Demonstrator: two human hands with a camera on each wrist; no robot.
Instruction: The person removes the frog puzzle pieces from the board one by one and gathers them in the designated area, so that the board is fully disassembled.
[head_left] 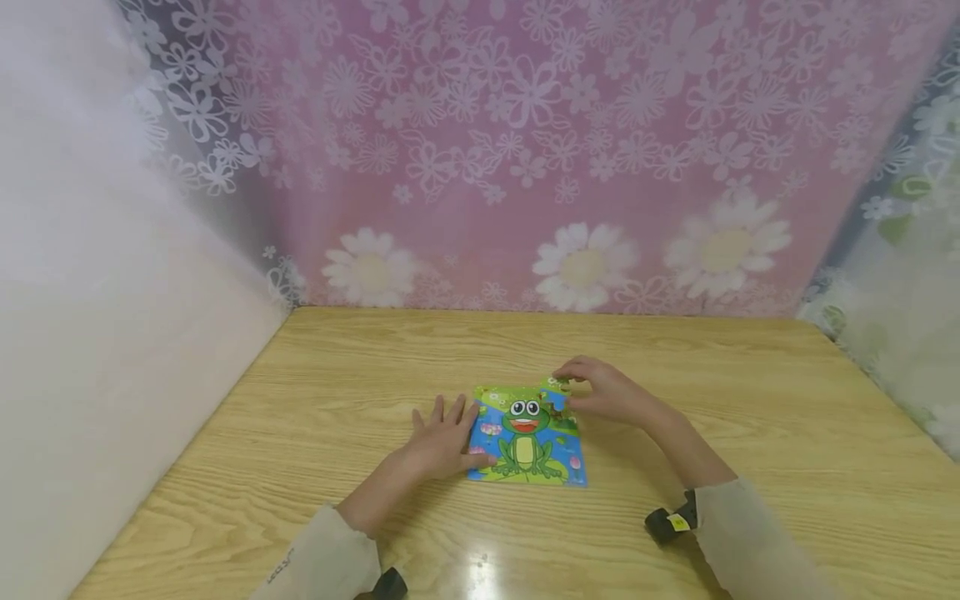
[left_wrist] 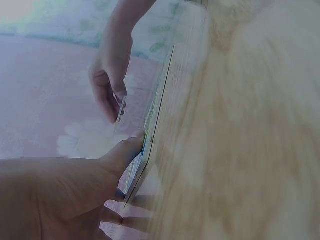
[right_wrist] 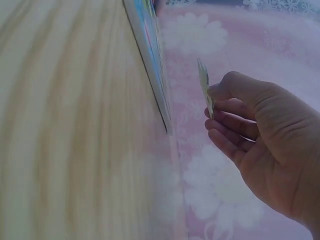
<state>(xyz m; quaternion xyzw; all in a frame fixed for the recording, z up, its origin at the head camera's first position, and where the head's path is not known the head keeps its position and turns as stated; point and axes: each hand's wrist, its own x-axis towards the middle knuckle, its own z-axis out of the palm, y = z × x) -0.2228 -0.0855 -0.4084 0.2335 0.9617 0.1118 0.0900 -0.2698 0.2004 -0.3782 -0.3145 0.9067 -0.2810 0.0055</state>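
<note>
A flat, square jigsaw puzzle (head_left: 525,454) with a smiling green frog on blue and green lies on the wooden table. Spread against its left edge is my left hand (head_left: 438,442), fingers straight, the thumb on the puzzle's lower left part. Over the upper right corner, my right hand (head_left: 611,392) pinches a thin puzzle piece (right_wrist: 204,82) between thumb and fingers. In both wrist views this piece is held clear of the board, tilted. Below it in the head view, a darker brownish patch (head_left: 558,414) shows on the board.
The wood-grain table (head_left: 337,367) extends around the puzzle. A pink flowered curtain (head_left: 465,208) stands along its back edge, a pale wall (head_left: 112,292) on the left, and a flowered sheet (head_left: 885,333) on the right. Dark wrist cameras (head_left: 663,527) sit at the sleeves.
</note>
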